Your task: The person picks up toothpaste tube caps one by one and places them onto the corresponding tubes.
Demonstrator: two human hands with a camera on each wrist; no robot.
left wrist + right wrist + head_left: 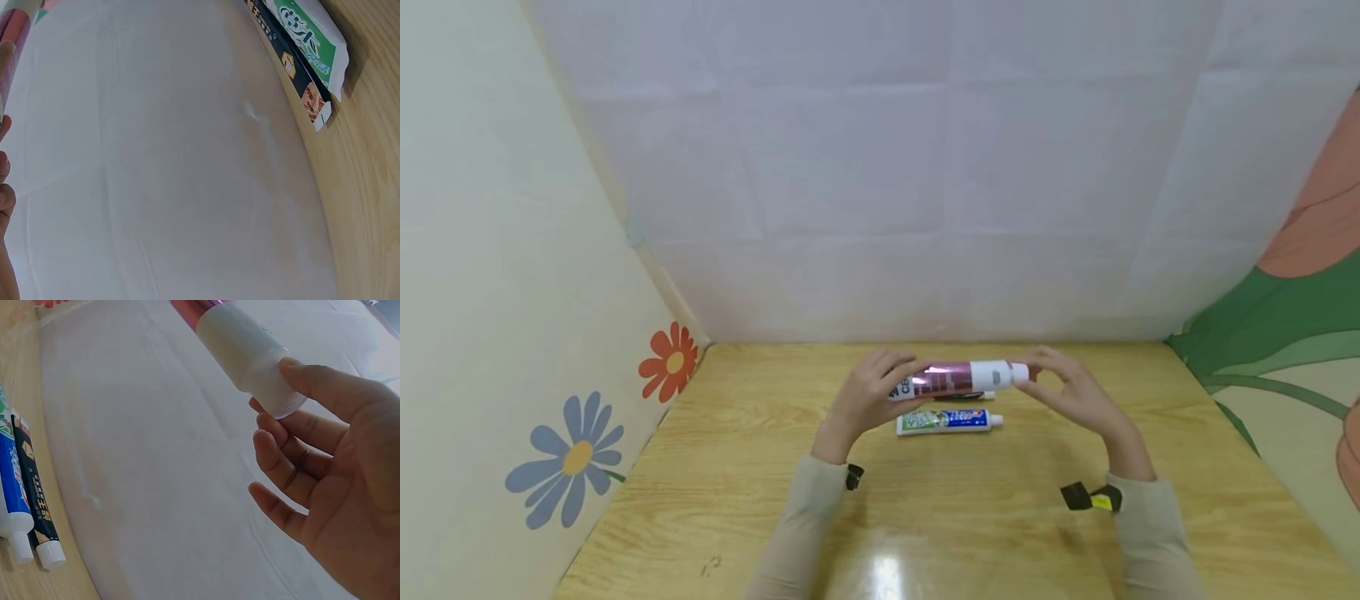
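A pink and white toothpaste tube (951, 379) is held sideways above the table. My left hand (867, 398) grips its flat end in the head view. At the other end, the thumb and forefinger of my right hand (1075, 398) pinch the white cap (275, 390); the remaining fingers are loosely bent below it in the right wrist view. Only part of the left hand (5, 197) and of the pink tube (14, 34) shows at the left wrist view's edge. Below lie a blue and green toothpaste tube (951, 422) and, behind it, a black toothpaste tube (36, 487), partly hidden in the head view.
The wooden table (715, 492) extends back to a pale, creased sheet (865, 183). A wall with painted flowers (577, 457) stands on the left, and another with large painted leaves (1262, 350) on the right. Both lying tubes have white caps pointing right.
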